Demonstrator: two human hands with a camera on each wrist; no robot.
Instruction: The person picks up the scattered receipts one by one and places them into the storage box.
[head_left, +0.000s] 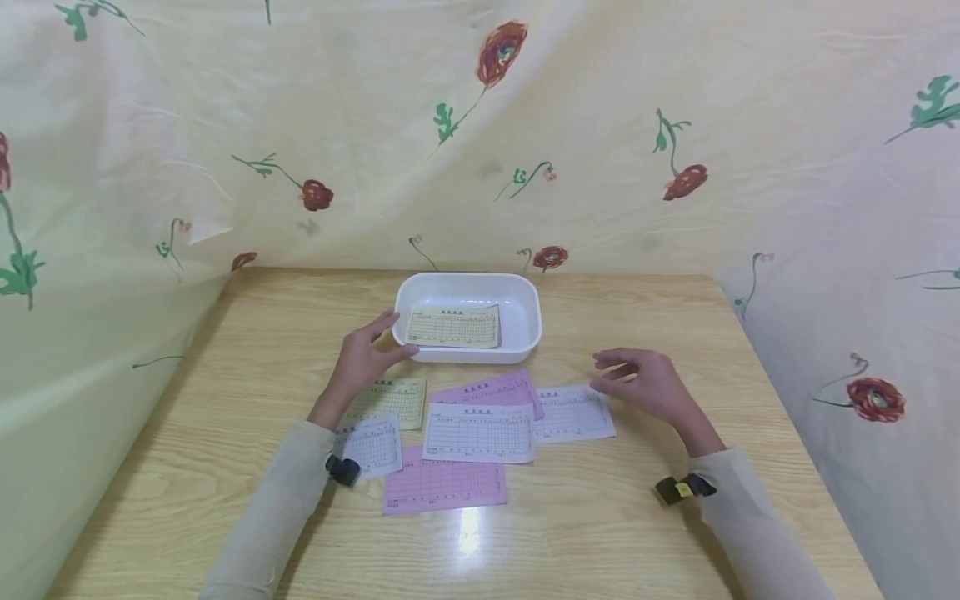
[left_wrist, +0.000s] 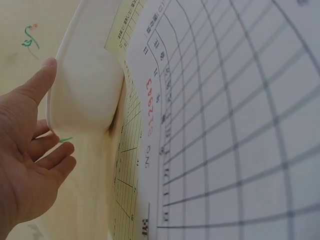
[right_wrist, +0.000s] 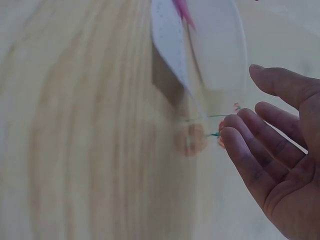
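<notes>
1. Neither grip holds anything: the left hand (head_left: 365, 357) rests open against the near-left corner of the white tray (head_left: 528, 310), thumb along its front wall, while the right hand (head_left: 647, 381) hovers with loosely curled fingers just right of the paper forms.
2. One yellow form (head_left: 453, 326) already lies flat inside the tray, directly beyond the left thumb; the sorting appears to be between slips, with one paper placed and most yet to go.
3. Below the left wrist lie another yellow form (head_left: 393, 401) and a small white form (head_left: 371, 444); between the two hands sit a white form (head_left: 480, 432) overlapping a pink form (head_left: 491, 389), a lower pink form (head_left: 444, 486), and a white form (head_left: 576, 412) closest to the right fingers.
4. Picking up next likely calls for pinching a sheet's free edge, since the papers lie flat and overlap.
5. Bare tabletop (head_left: 750, 367) opens to the right hand's outer side and toward the person; floral curtains close in on both sides and behind the tray.
</notes>
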